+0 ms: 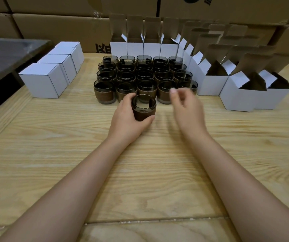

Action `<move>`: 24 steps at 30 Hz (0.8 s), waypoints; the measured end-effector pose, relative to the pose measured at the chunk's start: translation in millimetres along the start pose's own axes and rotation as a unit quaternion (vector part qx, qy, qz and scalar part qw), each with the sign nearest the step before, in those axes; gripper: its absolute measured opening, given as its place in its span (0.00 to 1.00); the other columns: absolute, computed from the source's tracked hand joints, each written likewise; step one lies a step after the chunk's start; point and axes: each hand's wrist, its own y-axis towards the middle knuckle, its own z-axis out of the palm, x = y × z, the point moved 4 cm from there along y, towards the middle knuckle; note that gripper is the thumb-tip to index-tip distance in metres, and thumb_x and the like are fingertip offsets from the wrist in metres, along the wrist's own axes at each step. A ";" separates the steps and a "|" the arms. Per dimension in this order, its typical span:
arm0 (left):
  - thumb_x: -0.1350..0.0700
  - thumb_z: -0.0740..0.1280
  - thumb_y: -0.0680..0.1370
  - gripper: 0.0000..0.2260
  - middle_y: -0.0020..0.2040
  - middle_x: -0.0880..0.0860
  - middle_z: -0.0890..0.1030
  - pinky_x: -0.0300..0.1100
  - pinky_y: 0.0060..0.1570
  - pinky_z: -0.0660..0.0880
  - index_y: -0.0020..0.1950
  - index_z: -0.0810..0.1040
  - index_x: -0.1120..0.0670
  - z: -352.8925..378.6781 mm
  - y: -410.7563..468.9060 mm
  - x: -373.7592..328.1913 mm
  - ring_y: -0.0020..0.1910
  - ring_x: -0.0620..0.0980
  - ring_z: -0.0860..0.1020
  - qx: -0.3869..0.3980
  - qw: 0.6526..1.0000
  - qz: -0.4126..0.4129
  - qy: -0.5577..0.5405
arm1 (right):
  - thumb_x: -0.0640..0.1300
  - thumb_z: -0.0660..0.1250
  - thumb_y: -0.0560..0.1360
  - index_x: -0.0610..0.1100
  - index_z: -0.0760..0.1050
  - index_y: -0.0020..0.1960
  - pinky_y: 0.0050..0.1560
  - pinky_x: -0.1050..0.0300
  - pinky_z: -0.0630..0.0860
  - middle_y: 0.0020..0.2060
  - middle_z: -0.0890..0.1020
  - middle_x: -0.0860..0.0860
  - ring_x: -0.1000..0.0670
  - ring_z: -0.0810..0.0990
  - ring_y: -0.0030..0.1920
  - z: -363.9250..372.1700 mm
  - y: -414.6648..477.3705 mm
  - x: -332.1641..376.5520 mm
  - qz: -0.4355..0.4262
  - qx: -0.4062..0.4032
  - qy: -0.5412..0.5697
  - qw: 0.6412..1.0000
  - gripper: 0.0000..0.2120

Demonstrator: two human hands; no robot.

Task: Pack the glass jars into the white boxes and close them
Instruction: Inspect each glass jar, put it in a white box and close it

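Jar (pixel 144 109) sits on the worktop (pixel 157 163), gripped by the left hand (pixel 131 117); right hand (pixel 186 105) hangs loosely curled, empty (blurred); next, likely, lift it into an open box (pixel 213 81).

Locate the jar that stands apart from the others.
Head view, centre: the jar is gripped by the left hand, just in front of the block of jars.
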 end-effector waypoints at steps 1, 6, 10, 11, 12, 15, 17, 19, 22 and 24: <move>0.45 0.76 0.68 0.38 0.67 0.49 0.72 0.39 0.62 0.67 0.73 0.63 0.51 -0.8 0.2 0.4 0.66 0.47 0.70 -0.007 1.000 -0.006 0.006 | 0.55 0.59 0.80 0.44 0.73 0.62 0.57 0.51 0.73 0.56 0.77 0.49 0.48 0.76 0.56 -13.6 7.9 -4.5 0.003 -0.054 -0.002 0.999 0.18; 0.46 0.73 0.71 0.38 0.70 0.54 0.68 0.49 0.69 0.65 0.75 0.59 0.55 -3.4 1.8 3.0 0.69 0.53 0.66 -0.032 0.998 -0.048 0.035 | 0.51 0.62 0.77 0.40 0.57 0.74 0.58 0.55 0.67 0.70 0.59 0.42 0.40 0.68 0.65 -78.3 38.2 -43.5 0.061 -0.210 -0.125 0.968 0.31; 0.47 0.72 0.72 0.39 0.69 0.56 0.65 0.49 0.68 0.64 0.76 0.56 0.56 -5.7 0.6 3.5 0.68 0.55 0.66 -0.059 0.995 -0.072 0.045 | 0.50 0.62 0.77 0.38 0.52 0.76 0.60 0.43 0.69 0.72 0.58 0.40 0.35 0.68 0.65 -112.1 58.6 -70.5 0.107 -0.199 -0.203 0.953 0.34; 0.48 0.71 0.72 0.39 0.69 0.56 0.65 0.48 0.68 0.64 0.76 0.56 0.56 -6.3 0.5 3.6 0.68 0.55 0.66 -0.065 0.994 -0.076 0.047 | 0.50 0.61 0.77 0.38 0.53 0.76 0.60 0.42 0.69 0.72 0.59 0.39 0.34 0.68 0.65 -117.0 61.9 -74.8 0.115 -0.190 -0.222 0.949 0.33; 0.48 0.71 0.72 0.39 0.69 0.57 0.65 0.48 0.68 0.63 0.76 0.55 0.56 -6.7 0.3 3.7 0.68 0.55 0.66 -0.068 0.993 -0.080 0.049 | 0.49 0.61 0.77 0.37 0.54 0.75 0.61 0.41 0.69 0.71 0.60 0.39 0.34 0.68 0.65 -120.0 64.2 -77.8 0.116 -0.178 -0.244 0.946 0.32; 0.50 0.70 0.73 0.38 0.70 0.58 0.64 0.49 0.68 0.61 0.77 0.53 0.56 -6.9 0.1 3.6 0.69 0.57 0.65 -0.076 0.992 -0.086 0.049 | 0.48 0.61 0.77 0.36 0.61 0.71 0.61 0.40 0.69 0.69 0.62 0.38 0.34 0.67 0.64 -123.4 69.3 -82.3 0.101 -0.152 -0.291 0.939 0.27; 0.51 0.69 0.74 0.38 0.71 0.58 0.63 0.48 0.68 0.60 0.77 0.53 0.56 -7.2 -0.4 3.7 0.70 0.57 0.63 -0.085 0.992 -0.086 0.046 | 0.48 0.61 0.77 0.34 0.68 0.65 0.61 0.40 0.70 0.67 0.63 0.38 0.34 0.66 0.64 -123.5 71.0 -83.0 0.101 -0.150 -0.307 0.934 0.22; 0.52 0.69 0.74 0.38 0.72 0.58 0.61 0.47 0.68 0.59 0.77 0.52 0.56 -7.3 -0.6 3.7 0.71 0.57 0.62 -0.090 0.991 -0.085 0.041 | 0.47 0.61 0.77 0.32 0.73 0.55 0.59 0.41 0.70 0.66 0.63 0.37 0.35 0.65 0.63 -122.9 71.4 -83.6 0.106 -0.152 -0.323 0.928 0.18; 0.53 0.69 0.74 0.38 0.73 0.58 0.60 0.46 0.68 0.58 0.77 0.52 0.56 -7.1 -0.2 4.4 0.71 0.56 0.60 -0.093 0.992 -0.084 0.027 | 0.46 0.62 0.76 0.31 0.75 0.48 0.60 0.41 0.69 0.66 0.63 0.37 0.35 0.63 0.64 -118.8 69.7 -83.5 0.113 -0.142 -0.350 0.919 0.16; 0.53 0.69 0.74 0.38 0.73 0.58 0.60 0.46 0.68 0.57 0.77 0.52 0.56 -7.5 -0.2 4.7 0.71 0.57 0.60 -0.099 0.992 -0.081 0.021 | 0.47 0.61 0.77 0.31 0.77 0.48 0.61 0.42 0.67 0.66 0.63 0.37 0.35 0.62 0.64 -116.0 68.7 -82.8 0.115 -0.135 -0.363 0.915 0.18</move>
